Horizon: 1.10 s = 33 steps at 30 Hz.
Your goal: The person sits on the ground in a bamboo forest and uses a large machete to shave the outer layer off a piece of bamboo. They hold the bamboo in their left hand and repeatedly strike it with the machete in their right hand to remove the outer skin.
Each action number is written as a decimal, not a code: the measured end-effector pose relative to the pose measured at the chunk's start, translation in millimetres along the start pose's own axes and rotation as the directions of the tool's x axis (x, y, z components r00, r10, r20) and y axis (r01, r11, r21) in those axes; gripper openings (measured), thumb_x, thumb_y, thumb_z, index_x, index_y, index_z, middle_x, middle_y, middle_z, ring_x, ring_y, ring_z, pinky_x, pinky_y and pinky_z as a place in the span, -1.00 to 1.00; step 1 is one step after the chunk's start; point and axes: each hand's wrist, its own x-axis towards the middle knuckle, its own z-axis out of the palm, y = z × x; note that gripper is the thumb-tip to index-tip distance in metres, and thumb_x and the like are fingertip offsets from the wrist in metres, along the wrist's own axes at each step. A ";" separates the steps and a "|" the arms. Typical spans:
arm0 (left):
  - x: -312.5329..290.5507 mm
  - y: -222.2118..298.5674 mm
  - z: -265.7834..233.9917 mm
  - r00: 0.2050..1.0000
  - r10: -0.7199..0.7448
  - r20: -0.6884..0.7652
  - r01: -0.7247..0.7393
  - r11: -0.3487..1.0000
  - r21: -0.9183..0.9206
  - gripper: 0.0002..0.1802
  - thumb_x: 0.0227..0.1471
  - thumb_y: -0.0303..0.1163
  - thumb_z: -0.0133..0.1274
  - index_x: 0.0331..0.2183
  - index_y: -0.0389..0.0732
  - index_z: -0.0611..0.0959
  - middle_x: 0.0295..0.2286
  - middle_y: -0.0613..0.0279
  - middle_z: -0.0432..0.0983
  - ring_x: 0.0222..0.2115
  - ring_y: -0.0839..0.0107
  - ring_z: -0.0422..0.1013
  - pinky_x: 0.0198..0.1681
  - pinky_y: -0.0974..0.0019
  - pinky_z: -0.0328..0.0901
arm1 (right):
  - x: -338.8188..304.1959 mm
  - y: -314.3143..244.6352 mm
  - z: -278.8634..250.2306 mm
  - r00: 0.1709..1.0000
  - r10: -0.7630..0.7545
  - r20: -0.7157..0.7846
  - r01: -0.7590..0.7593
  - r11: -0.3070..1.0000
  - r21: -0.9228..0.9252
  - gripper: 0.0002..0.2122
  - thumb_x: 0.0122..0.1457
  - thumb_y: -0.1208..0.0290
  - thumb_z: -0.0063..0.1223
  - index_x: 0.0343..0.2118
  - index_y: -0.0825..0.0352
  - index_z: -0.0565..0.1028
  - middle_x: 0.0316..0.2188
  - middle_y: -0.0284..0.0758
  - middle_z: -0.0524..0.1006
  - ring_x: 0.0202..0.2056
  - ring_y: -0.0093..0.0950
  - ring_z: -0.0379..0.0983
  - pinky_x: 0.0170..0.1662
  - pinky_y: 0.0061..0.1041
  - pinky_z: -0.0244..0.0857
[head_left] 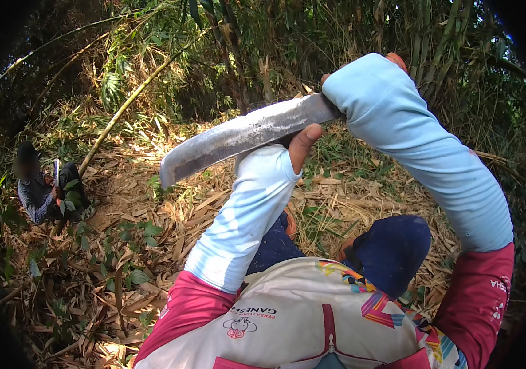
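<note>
My right hand (397, 61) is raised in front of me at the upper right, mostly covered by a light blue sleeve. It is closed on a machete, whose handle is hidden behind the sleeve. The machete's broad, worn grey blade (244, 135) points left across the view, its squared tip low at the left. Just under the blade near its handle end is my left hand (304, 145). Only its thumb shows, pointing up beside the blade; the blade and sleeve hide the other fingers, so whether they hold anything cannot be seen.
A person (45, 190) sits low at the left, holding a blade upright. A leaning bamboo stem (129, 101) rises beside them. Dense bamboo (447, 37) stands at the back. Dry leaves (115, 246) and green seedlings cover the ground. My bent knee (392, 246) is below my hands.
</note>
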 end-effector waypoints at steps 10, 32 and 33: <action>-2.8 5.6 -0.1 0.990 -0.079 0.116 0.094 0.987 -0.129 -0.39 -0.02 0.08 0.33 -0.24 -0.28 0.56 -0.47 0.37 0.47 -0.43 0.60 0.34 -0.32 0.43 0.29 | 8.2 92.4 38.4 0.850 0.526 0.037 -0.503 0.789 0.351 -0.76 0.12 0.32 0.29 -0.26 0.30 0.49 -0.57 -0.40 0.45 -0.48 -0.54 0.36 -0.41 -0.45 0.27; -8.9 8.3 -25.6 0.954 -0.001 0.301 0.068 0.975 -0.212 -0.05 -0.11 -0.04 0.42 0.10 -0.39 0.29 -0.16 0.16 0.50 -0.13 0.44 0.42 -0.03 0.34 0.33 | -36.7 -32.7 35.3 0.985 0.115 -0.127 -0.060 0.926 0.373 -0.90 -0.17 0.43 0.19 -0.50 0.18 0.54 -0.63 -0.26 0.51 -0.50 -0.19 0.53 -0.44 -0.21 0.33; -6.2 3.5 -27.6 0.946 0.030 0.324 0.014 0.991 -0.132 0.05 -0.13 0.01 0.43 0.13 -0.43 0.23 -0.14 0.13 0.49 -0.11 0.43 0.42 -0.02 0.35 0.33 | -36.9 -33.9 35.6 0.983 0.118 -0.139 -0.058 0.927 0.370 -0.90 -0.17 0.42 0.19 -0.50 0.18 0.54 -0.63 -0.27 0.51 -0.50 -0.20 0.54 -0.44 -0.21 0.33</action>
